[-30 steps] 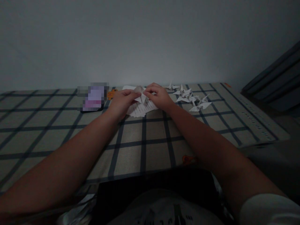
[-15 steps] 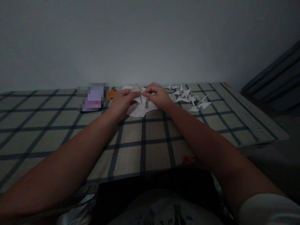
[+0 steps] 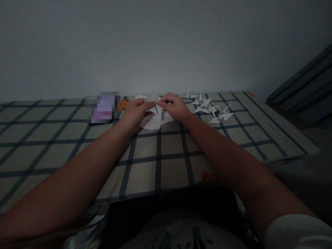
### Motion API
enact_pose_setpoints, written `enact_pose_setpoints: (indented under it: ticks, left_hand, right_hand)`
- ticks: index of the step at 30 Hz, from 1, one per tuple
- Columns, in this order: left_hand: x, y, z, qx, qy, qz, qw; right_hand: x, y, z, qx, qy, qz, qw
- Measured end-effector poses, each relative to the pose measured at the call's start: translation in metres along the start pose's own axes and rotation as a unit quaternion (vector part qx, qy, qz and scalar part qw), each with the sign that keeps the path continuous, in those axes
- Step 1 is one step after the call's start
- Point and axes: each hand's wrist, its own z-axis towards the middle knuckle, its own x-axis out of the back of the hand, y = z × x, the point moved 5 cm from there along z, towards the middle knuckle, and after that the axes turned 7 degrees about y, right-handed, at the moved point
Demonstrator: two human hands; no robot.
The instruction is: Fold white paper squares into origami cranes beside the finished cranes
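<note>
- The folded paper (image 3: 153, 103) is held up at the far middle of the checked cloth (image 3: 168, 166), between both hands.
- The left hand (image 3: 135, 112) pinches it from 9 o'clock and the right hand (image 3: 175, 107) from 3 o'clock, fingertips closed on it.
- Paper sheets (image 3: 155, 121) lie just below it at 6 o'clock.
- Finished cranes (image 3: 211, 110) lie loose on the cloth at 3 o'clock.
- A blurred phone (image 3: 103, 109) lies at 9 o'clock.
</note>
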Motion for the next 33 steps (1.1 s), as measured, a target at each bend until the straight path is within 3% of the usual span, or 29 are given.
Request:
enact_pose_setpoints:
  ticks: [8, 15, 21, 27, 33]
  left_hand:
    - [0.0, 0.014, -0.007, -0.038, -0.008, 0.066, 0.997]
    - [0.007, 0.009, -0.003, -0.04, 0.038, 0.058, 0.997]
    - [-0.001, 0.013, -0.002, -0.071, 0.018, 0.01, 0.997]
    - [-0.009, 0.006, -0.001, 0.049, -0.022, -0.05, 0.997]
    - [-0.008, 0.005, 0.001, 0.025, -0.022, -0.086, 0.996]
  right_hand:
    - [-0.005, -0.001, -0.002, 0.019, -0.041, -0.001, 0.999]
    - [-0.007, 0.001, -0.002, 0.007, -0.058, 0.006, 0.998]
    - [-0.002, 0.005, 0.0, -0.012, -0.019, 0.038, 0.999]
    - [0.002, 0.015, 0.0, -0.061, 0.026, 0.069, 0.995]
    - [0.0, 0.016, 0.0, -0.076, 0.009, 0.079, 0.994]
